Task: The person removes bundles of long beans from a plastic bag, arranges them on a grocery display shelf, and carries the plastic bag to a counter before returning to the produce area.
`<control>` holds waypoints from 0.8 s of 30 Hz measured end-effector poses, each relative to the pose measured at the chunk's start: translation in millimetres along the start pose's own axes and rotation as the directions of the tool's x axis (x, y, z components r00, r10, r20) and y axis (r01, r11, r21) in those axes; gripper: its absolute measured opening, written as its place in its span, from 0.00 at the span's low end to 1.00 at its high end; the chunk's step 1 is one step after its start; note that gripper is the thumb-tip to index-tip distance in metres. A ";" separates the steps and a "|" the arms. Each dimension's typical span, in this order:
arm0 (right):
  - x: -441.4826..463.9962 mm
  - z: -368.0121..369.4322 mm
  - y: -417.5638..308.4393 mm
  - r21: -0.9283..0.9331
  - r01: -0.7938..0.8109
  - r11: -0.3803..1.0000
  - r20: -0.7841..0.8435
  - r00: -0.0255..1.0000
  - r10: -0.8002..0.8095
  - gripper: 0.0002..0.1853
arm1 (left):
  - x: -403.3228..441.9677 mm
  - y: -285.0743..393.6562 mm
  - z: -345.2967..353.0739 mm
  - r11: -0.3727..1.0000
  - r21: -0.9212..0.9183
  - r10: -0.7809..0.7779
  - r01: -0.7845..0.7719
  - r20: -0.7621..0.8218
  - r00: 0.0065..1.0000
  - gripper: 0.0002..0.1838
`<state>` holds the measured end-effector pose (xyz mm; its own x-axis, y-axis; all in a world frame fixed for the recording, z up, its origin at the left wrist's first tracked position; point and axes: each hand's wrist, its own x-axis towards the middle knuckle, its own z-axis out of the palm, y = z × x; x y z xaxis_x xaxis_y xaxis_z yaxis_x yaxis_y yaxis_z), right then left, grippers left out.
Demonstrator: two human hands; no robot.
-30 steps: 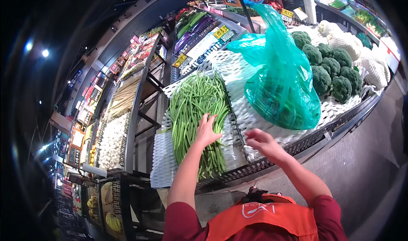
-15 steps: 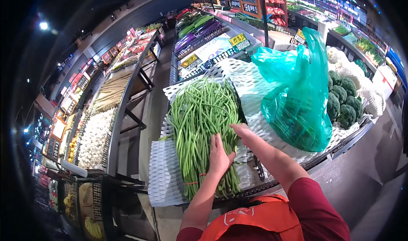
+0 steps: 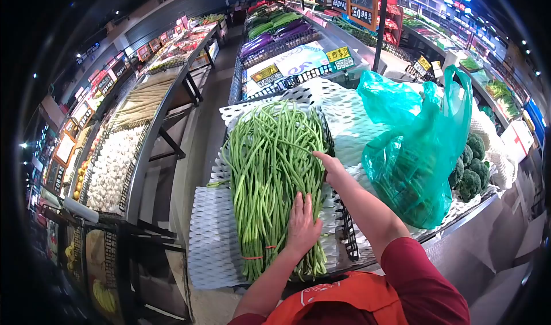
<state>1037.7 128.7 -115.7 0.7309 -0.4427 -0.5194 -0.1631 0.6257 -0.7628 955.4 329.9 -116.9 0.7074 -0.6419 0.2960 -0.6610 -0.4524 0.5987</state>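
Long green beans lie in a heap on white foam netting, with red bands round some of them near the front. My left hand rests on the front right part of the heap, its fingers stretched out and nothing gripped. At the heap's upper right edge is my right hand, a finger or thumb touching the beans; its other fingers are hidden behind the hand. Right of the beans a green plastic bag with greens inside sits on foam netting.
Broccoli lies beyond the bag at the right. Black crates with eggplants and price signs stand behind the beans. Across an aisle at the left is a shelf with garlic. A dark post rises at the back.
The view has shifted, and the beans show more fully. My right hand has moved from the crate's right side to the beans' edge. My left hand lies lower on the heap.
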 end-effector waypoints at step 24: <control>76.6 43.3 -14.1 -0.446 0.376 0.812 0.174 0.927 -0.333 0.30 | 1.1 6.3 0.0 0.994 0.098 -0.043 0.041 0.023 0.999 0.41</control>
<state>1124.7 113.8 -128.0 0.8471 -0.5069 -0.1598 -0.1528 0.0556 -0.9867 952.0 326.4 -112.8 0.7292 -0.6358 0.2529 -0.6531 -0.5366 0.5343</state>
